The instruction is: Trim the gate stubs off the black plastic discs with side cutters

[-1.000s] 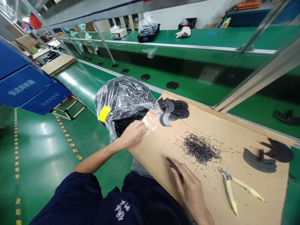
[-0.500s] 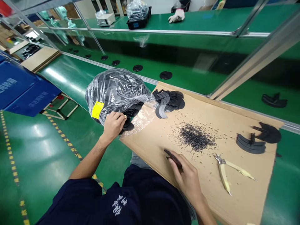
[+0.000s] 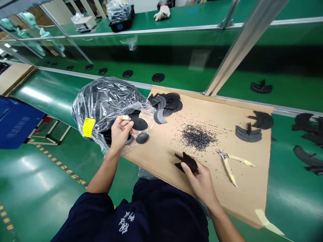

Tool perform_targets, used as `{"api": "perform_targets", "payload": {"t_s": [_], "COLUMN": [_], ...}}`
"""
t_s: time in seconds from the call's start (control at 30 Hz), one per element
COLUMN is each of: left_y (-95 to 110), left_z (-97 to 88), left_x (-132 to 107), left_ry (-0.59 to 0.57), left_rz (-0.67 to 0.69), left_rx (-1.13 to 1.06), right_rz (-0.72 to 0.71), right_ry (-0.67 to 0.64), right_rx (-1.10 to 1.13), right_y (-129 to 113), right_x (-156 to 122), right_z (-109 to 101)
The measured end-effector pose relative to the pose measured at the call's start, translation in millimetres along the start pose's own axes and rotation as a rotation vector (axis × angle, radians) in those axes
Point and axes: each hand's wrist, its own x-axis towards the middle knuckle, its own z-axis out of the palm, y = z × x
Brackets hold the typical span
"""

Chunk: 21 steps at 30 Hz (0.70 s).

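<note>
My left hand [image 3: 120,131] pinches the edge of a round black plastic disc [image 3: 140,124] at the mouth of a clear plastic bag [image 3: 108,92]. The bag bulges with dark parts and carries a yellow label [image 3: 88,127]. A small dark oval piece [image 3: 142,137] lies just below the disc. Over the near edge of the cardboard sheet [image 3: 156,158], my right hand [image 3: 202,181] is closed around a black plastic part [image 3: 188,163] with a thin prong sticking out to the left. Its palm side is hidden.
A heap of black trimmings [image 3: 198,136] lies mid-cardboard, with pale-handled nippers [image 3: 228,161] right of it. Black curved parts [image 3: 166,104] pile up beside the bag; others [image 3: 248,133] lie at the right. A metal post [image 3: 234,57] slants behind the cardboard.
My left hand has come away from the bag's opening a little, now with a disc showing in its fingers. The part in my right hand has turned, showing more of its face. The view has shifted right.
</note>
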Motion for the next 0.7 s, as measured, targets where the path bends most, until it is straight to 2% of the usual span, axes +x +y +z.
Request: {"api": "perform_targets", "payload": {"t_s": [0.07, 0.13, 0.23, 0.3, 0.37, 0.47, 0.7], "left_y": [4, 7, 14, 19, 23, 25, 24], "left_z": [16.1, 33.6, 55.9, 65.6, 71.7, 77.3, 90.5], "left_x": [-11, -28, -54, -63, -66, -62, -61], "left_ry": [-0.077, -0.146, -0.255, -0.396, -0.558, -0.726, -0.859], "left_rz": [-0.06, -0.05, 0.157, 0.293, 0.348, 0.308, 0.141], "left_rx": [-0.086, -0.112, -0.043, -0.017, -0.046, -0.088, -0.123], "right_rz": [0.069, 0.15, 0.273, 0.331, 0.378, 0.43, 0.388], "right_ry": [-0.004, -0.015, -0.059, -0.087, -0.105, -0.125, -0.169], "right_rx": [0.115, 0.245, 0.428, 0.516, 0.582, 0.641, 0.618], "right_y": [-2, -6, -10, -12, -12, -12, -10], "right_x": [2, 3, 4, 5, 4, 2, 0], "right_z": [1, 3, 3, 2, 0, -4, -3]}}
